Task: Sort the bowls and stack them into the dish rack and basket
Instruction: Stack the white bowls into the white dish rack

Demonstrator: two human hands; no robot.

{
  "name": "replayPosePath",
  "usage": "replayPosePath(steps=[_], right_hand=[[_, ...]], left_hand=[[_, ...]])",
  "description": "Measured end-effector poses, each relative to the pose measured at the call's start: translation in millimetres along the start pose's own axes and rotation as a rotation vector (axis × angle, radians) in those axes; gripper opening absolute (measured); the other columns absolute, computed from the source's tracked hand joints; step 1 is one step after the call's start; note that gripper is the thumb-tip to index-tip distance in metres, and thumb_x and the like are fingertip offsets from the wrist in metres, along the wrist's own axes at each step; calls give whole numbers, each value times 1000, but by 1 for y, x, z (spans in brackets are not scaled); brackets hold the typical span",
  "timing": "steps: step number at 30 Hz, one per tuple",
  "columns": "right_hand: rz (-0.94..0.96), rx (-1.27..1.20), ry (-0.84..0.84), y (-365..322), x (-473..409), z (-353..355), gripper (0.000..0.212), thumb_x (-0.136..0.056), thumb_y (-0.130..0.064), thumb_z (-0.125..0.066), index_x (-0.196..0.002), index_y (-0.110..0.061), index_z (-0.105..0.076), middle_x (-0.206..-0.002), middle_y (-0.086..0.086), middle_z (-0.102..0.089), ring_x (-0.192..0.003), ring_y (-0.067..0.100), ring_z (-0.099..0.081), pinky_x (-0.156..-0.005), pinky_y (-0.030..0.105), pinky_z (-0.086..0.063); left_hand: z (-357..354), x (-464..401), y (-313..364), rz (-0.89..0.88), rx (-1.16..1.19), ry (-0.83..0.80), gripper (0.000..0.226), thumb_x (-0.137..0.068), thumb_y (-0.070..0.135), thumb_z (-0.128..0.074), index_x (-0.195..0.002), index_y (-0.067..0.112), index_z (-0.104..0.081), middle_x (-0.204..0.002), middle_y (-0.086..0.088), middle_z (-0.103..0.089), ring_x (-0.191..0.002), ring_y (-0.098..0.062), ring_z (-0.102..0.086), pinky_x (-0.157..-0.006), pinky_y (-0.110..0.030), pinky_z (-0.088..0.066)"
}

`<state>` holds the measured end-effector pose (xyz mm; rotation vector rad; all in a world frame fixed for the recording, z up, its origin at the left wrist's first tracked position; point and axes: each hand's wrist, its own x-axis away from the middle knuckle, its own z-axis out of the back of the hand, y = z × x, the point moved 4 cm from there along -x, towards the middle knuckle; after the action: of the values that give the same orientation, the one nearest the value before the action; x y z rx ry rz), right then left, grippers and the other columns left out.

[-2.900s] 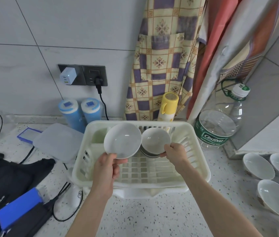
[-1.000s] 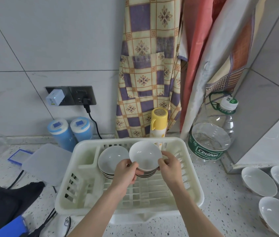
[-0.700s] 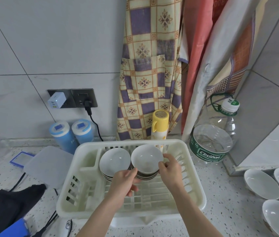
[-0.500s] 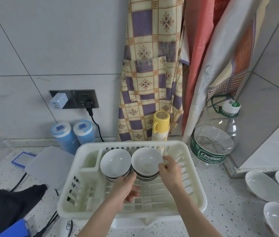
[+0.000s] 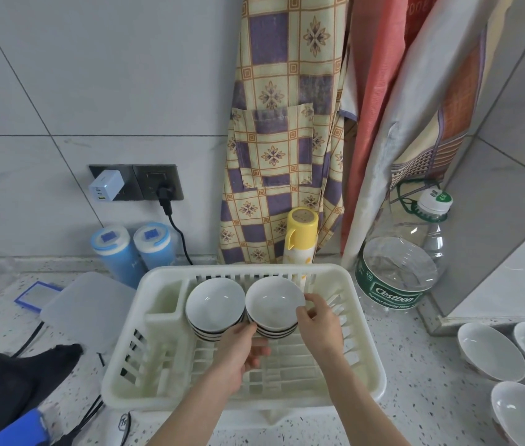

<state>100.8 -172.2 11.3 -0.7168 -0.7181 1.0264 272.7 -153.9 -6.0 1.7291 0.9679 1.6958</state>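
A cream plastic dish rack [image 5: 364,368] stands on the speckled counter. At its back sit two stacks of small white bowls with dark-striped outsides, a left stack [image 5: 214,305] and a right stack [image 5: 272,300]. My right hand [image 5: 319,321] pinches the right rim of the right stack's top bowl between thumb and forefinger. My left hand [image 5: 242,349] sits just in front of the two stacks, fingers loosely curled, fingertips at their bases, holding nothing. Larger white bowls [image 5: 489,352] lie loose on the counter at the far right.
Behind the rack stand a yellow-capped bottle [image 5: 301,233], a big clear water jug [image 5: 399,272] and two blue canisters [image 5: 132,249]. A translucent lid [image 5: 84,309], black cloth [image 5: 13,375] and cables lie to the left. Aprons hang on the wall.
The bowl held in both hands came down onto the right stack. My left hand then let go and drew back toward me; my right hand stays at the rim.
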Motion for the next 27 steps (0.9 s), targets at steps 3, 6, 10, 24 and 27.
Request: replayPosePath(steps=[3,6,10,24,27], right_hand=[[-61,29,-34,2,1,0,41,-90,-34,-48,-129,-27,-57,-86,-11,-66,-87,20,-65,-76,35,-53],[-138,67,-93,6,2,-3,39,-88,-41,-40,-119,-30,-61,-78,-8,-67,-69,16,-71,-69,32,-49],[-179,-92,-211,8,1,-11,32,-91,-35,-35,-91,-19,-62,-86,3,-64,-50,16,-69,-64,30,-43],[-150,-132,-202,11,-4,-10,32,-90,-33,-38,-74,-15,-59,-72,0,-58,-45,16,-66,-58,30,-43],[-145,-118,-201,11,-3,-10,30,-90,-34,-38,-76,-19,-59,-76,1,-61,-46,15,-67,-59,30,-43]], left_hand=[[0,-2,0,5,8,9,15,-103,12,-47,-111,4,-58,-85,-22,-69,-40,-13,-59,-35,-19,-32],[0,-4,0,11,15,12,18,-103,10,-46,-114,2,-57,-86,-24,-68,-41,-14,-60,-35,-19,-32],[1,-5,-1,11,27,21,17,-101,10,-50,-112,2,-59,-87,-26,-69,-44,-16,-61,-37,-21,-34],[-4,0,-4,4,81,21,11,-100,12,-53,-98,12,-63,-70,-16,-71,-44,-14,-61,-38,-20,-36],[-4,1,-3,17,84,13,11,-101,12,-51,-99,13,-62,-71,-17,-72,-45,-15,-63,-38,-21,-37]])
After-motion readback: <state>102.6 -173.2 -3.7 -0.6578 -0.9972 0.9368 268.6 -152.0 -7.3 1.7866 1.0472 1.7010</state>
